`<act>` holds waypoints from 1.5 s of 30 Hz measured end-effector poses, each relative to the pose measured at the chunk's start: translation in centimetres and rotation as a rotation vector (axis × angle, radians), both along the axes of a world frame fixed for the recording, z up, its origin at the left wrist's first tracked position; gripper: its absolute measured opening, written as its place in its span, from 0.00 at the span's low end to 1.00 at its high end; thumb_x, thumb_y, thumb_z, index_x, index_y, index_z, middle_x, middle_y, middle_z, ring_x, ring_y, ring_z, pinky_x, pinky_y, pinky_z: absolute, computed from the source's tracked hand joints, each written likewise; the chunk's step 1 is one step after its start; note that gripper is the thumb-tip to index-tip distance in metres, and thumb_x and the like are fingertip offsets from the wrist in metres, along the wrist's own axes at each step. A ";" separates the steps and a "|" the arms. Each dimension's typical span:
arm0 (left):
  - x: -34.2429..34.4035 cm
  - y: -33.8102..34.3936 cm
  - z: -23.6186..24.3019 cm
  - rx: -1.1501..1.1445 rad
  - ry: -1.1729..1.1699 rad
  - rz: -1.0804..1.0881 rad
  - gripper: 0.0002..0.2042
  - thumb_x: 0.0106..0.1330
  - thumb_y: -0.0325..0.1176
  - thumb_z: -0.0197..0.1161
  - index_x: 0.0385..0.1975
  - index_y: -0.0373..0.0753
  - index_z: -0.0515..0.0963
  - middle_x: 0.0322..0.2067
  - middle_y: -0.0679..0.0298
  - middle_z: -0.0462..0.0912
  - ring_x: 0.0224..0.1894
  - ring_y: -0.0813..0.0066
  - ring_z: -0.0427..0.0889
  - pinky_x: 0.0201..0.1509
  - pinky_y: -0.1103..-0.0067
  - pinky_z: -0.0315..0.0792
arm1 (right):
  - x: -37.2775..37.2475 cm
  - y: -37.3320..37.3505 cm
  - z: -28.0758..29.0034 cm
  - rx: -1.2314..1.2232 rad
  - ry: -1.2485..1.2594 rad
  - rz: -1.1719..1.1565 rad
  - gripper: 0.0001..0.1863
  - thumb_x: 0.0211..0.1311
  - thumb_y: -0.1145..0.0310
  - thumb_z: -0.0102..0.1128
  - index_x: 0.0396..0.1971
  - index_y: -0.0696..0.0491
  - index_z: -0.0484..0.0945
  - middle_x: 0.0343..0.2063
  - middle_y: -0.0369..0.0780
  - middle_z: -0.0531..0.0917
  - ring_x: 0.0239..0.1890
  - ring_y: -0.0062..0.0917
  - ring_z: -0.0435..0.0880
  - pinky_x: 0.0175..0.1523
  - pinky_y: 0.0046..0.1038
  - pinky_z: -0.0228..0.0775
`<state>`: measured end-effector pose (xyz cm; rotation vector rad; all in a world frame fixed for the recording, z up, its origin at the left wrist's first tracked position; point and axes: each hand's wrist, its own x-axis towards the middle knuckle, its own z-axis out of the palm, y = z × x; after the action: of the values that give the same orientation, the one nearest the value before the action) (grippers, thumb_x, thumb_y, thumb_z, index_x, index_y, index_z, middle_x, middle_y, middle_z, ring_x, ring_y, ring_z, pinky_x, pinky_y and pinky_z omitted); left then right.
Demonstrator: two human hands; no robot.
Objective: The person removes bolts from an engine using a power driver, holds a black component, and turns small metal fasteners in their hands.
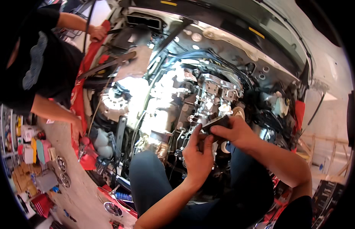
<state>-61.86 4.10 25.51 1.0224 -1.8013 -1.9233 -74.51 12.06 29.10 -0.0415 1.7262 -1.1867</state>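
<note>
1. Two-handed, working around a small dark block-like part [217,123], just below and right of the centre of the frame, in front of the exposed engine's cylinder head [213,89].
2. With the right hand [240,133], pinching that part, pressing the thumb on its near side and wrapping the fingers behind.
3. With the left hand [199,156], curving thumb and index finger into a narrow arch at the part's lower left; not being able to tell whether gripping it or only steadying it.
4. Judging by the pose, probably handling or checking the part between the fingers rather than fastening it; not being able to tell whether touching the engine with it.
5. For the next move, likely calling for a firm right-hand pinch before turning or shifting the part, risking a drop among the engine's gaps otherwise.
6. Showing, at the upper left, a co-worker's hand [96,33] at the red fender cover [79,99], well apart from the part.
</note>
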 end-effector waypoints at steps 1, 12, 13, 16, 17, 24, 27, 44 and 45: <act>0.1 -0.5 0.5 -0.058 0.029 0.039 0.18 0.64 0.24 0.59 0.54 0.32 0.71 0.28 0.63 0.80 0.29 0.82 0.76 0.31 0.84 0.70 | -0.2 -0.9 0.6 -0.058 -0.044 0.061 0.13 0.58 0.66 0.65 0.37 0.62 0.81 0.30 0.38 0.84 0.30 0.18 0.81 0.35 0.22 0.75; -1.4 -3.0 6.1 0.358 -0.023 0.333 0.19 0.65 0.26 0.57 0.56 0.34 0.69 0.35 0.52 0.82 0.37 0.69 0.82 0.41 0.74 0.74 | -2.8 -7.8 6.2 0.091 -0.122 0.286 0.13 0.61 0.66 0.61 0.41 0.59 0.79 0.31 0.38 0.83 0.28 0.23 0.83 0.29 0.22 0.74; -1.7 -2.9 7.4 0.370 -0.007 0.342 0.19 0.65 0.26 0.57 0.56 0.34 0.69 0.35 0.51 0.81 0.37 0.64 0.82 0.42 0.73 0.74 | -2.7 -8.4 8.3 0.165 -0.092 0.314 0.14 0.62 0.64 0.60 0.42 0.58 0.79 0.32 0.38 0.83 0.28 0.22 0.83 0.29 0.22 0.74; -1.6 -2.5 12.1 -0.077 -0.132 0.457 0.21 0.63 0.26 0.57 0.57 0.35 0.67 0.31 0.50 0.78 0.36 0.49 0.76 0.42 0.65 0.71 | -2.2 -7.6 10.9 0.172 -0.109 0.317 0.14 0.62 0.63 0.59 0.41 0.58 0.77 0.32 0.37 0.83 0.29 0.23 0.83 0.30 0.22 0.74; -0.7 -2.9 14.0 -0.060 -0.147 0.506 0.21 0.63 0.26 0.57 0.57 0.35 0.67 0.31 0.50 0.78 0.36 0.49 0.76 0.42 0.65 0.71 | -1.6 -7.5 12.3 0.162 -0.083 0.249 0.14 0.63 0.62 0.59 0.41 0.58 0.76 0.32 0.37 0.83 0.30 0.23 0.83 0.31 0.23 0.75; 8.8 -2.6 19.7 0.824 0.183 0.799 0.17 0.62 0.28 0.65 0.50 0.32 0.75 0.35 0.61 0.83 0.34 0.79 0.79 0.38 0.81 0.74 | 7.9 -8.7 18.1 0.027 -0.190 0.328 0.18 0.63 0.61 0.60 0.44 0.59 0.73 0.37 0.40 0.81 0.38 0.26 0.82 0.42 0.27 0.76; 14.4 -2.8 22.7 0.704 0.101 0.978 0.11 0.60 0.29 0.67 0.40 0.31 0.79 0.33 0.62 0.84 0.33 0.82 0.79 0.36 0.83 0.73 | 14.0 -10.4 20.3 0.004 -0.221 0.395 0.16 0.63 0.62 0.59 0.43 0.59 0.75 0.37 0.40 0.81 0.39 0.25 0.82 0.44 0.27 0.75; 35.5 -3.0 34.3 0.642 0.215 1.558 0.06 0.62 0.25 0.64 0.35 0.28 0.79 0.23 0.73 0.77 0.25 0.92 0.67 0.27 0.91 0.61 | 38.5 -14.9 29.8 -0.040 -0.473 0.675 0.19 0.62 0.62 0.61 0.48 0.58 0.74 0.47 0.45 0.80 0.49 0.27 0.79 0.57 0.31 0.68; 35.6 -3.0 34.2 0.644 0.219 1.563 0.06 0.62 0.25 0.64 0.35 0.28 0.79 0.23 0.73 0.77 0.25 0.92 0.67 0.27 0.91 0.61 | 38.8 -14.9 29.9 -0.038 -0.470 0.681 0.19 0.62 0.62 0.61 0.48 0.58 0.74 0.47 0.45 0.80 0.49 0.27 0.79 0.57 0.31 0.68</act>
<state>-26.23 1.11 59.76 1.5524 0.0925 -1.3095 -35.68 -2.80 59.00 -0.3216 1.1322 -0.6494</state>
